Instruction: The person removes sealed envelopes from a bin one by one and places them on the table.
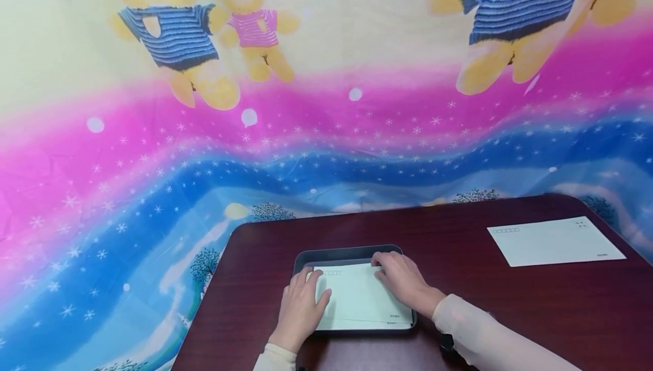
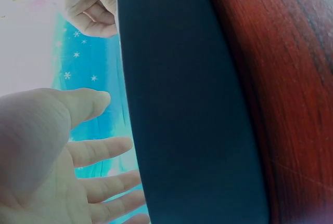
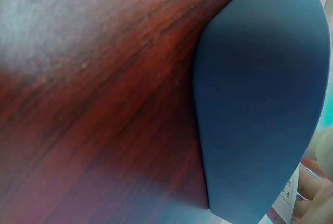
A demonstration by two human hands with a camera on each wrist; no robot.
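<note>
A white envelope (image 1: 352, 294) lies on top of at least one more in a shallow dark tray (image 1: 347, 253), slightly askew to the one beneath. My left hand (image 1: 302, 304) rests at the envelope's left side, its fingers spread and fairly straight. At the far right corner, my right hand (image 1: 403, 281) grips the envelope with curled fingers and thumb, hiding that corner. In the left wrist view the left hand (image 2: 57, 161) shows its extended fingers beside the tray wall (image 2: 182, 99). The right wrist view catches a printed envelope corner (image 3: 285, 195) by the fingers (image 3: 312, 187).
Another white envelope (image 1: 556, 242) lies flat at the right of the dark red wooden table (image 1: 459, 258). Behind the table hangs a colourful cloth (image 1: 331, 116) with printed bears and snowflakes.
</note>
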